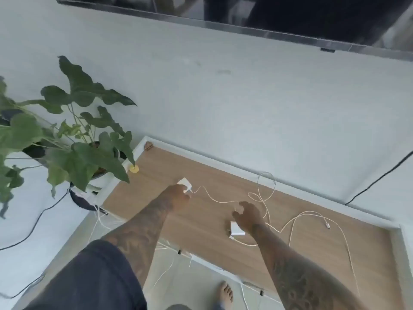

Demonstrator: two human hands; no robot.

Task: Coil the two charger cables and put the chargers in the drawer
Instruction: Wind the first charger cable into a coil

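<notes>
Two white chargers lie on a low wooden cabinet top (pixel 169 218). My left hand (pixel 178 194) grips the far-left charger (pixel 183 182); its thin white cable (pixel 218 200) runs right across the wood into loops (pixel 266 182) near the wall. My right hand (pixel 248 214) hovers with fingers curled and apart over that cable, just above the second charger (pixel 237 229). The second charger's cable (pixel 312 214) arcs to the right, and a loose plug end (pixel 327 225) rests on the wood. No drawer can be made out.
A leafy potted plant (pixel 73 139) stands left of the cabinet, its leaves overhanging the corner. A small yellow disc (pixel 134 169) sits at that corner. A dark screen (pixel 290 16) hangs on the wall above. Black cables (pixel 377 180) and white cords trail on the floor by my bare foot (pixel 225 294).
</notes>
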